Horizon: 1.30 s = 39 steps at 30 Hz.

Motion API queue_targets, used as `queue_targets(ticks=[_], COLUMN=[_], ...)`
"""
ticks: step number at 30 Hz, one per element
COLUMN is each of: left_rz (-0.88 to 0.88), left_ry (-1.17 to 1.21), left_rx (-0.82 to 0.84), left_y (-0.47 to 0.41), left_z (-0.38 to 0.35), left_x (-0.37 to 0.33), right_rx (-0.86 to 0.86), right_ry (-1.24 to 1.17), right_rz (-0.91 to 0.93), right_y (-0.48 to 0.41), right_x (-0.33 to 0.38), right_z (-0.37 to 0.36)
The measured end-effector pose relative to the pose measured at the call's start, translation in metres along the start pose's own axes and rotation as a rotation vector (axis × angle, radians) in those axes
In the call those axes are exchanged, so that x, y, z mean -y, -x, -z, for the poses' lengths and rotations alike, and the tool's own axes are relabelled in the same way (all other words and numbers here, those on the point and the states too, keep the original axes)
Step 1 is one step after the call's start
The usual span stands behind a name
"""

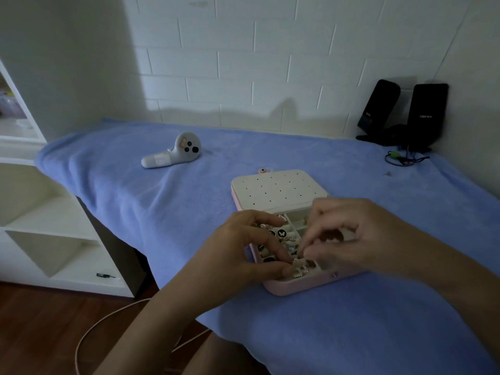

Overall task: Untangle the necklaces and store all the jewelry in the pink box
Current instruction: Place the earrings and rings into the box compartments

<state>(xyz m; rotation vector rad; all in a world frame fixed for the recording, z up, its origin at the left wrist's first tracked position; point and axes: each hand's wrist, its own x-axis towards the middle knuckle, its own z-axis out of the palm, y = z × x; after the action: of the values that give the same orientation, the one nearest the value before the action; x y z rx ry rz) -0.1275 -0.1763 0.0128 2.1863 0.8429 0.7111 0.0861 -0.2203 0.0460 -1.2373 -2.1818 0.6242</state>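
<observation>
The pink jewelry box (303, 286) lies open on the blue towel, its white perforated lid (276, 189) laid back. Its compartments hold several rings and earrings (281, 234). My left hand (243, 247) is over the box's left side; its thumb and fingers pinch a small sparkly piece of jewelry (299, 269) at the front compartment. My right hand (349, 236) hovers over the right half of the box, fingers curled down toward the same piece; it is blurred, so I cannot tell whether it holds anything. The right compartments are hidden under it.
A white controller (173, 152) lies on the blue towel (135, 190) at the back left. Two black speakers (403, 115) with cables stand at the back right against the brick wall. White shelves (40, 226) stand left of the table, above a wooden floor with a cable.
</observation>
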Motion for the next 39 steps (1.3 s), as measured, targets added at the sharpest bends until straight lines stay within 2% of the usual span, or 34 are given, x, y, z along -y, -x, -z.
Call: queue_targets(ticks=[3, 7, 12, 17, 21, 26, 39], left_rz=[-0.04, -0.094, -0.109, -0.126, -0.15, -0.185, -0.152], left_ry=[-0.028, -0.168, -0.314, -0.352, -0.372, -0.394, -0.283], left_rx=[0.057, 0.159, 0.261, 0.31, 0.311, 0.289, 0.232], left_y=[-0.004, -0.011, -0.018, -0.019, -0.019, -0.02, -0.018], left_z=[0.003, 0.009, 0.015, 0.018, 0.017, 0.014, 0.011], left_x=[-0.001, -0.008, -0.014, -0.019, -0.019, -0.019, -0.014], right_rx=[-0.215, -0.413, -0.469, -0.561, -0.466, -0.277, -0.377], right_ry=[-0.044, 0.069, 0.281, 0.353, 0.364, 0.412, 0.325], right_rz=[-0.091, -0.28, -0.454, -0.595, -0.689, -0.67, -0.571], right_y=[-0.001, 0.0, 0.006, 0.011, 0.013, 0.006, 0.008], right_x=[-0.012, -0.048, -0.077, -0.094, -0.102, -0.104, -0.104], right_z=[0.017, 0.038, 0.05, 0.059, 0.062, 0.05, 0.048])
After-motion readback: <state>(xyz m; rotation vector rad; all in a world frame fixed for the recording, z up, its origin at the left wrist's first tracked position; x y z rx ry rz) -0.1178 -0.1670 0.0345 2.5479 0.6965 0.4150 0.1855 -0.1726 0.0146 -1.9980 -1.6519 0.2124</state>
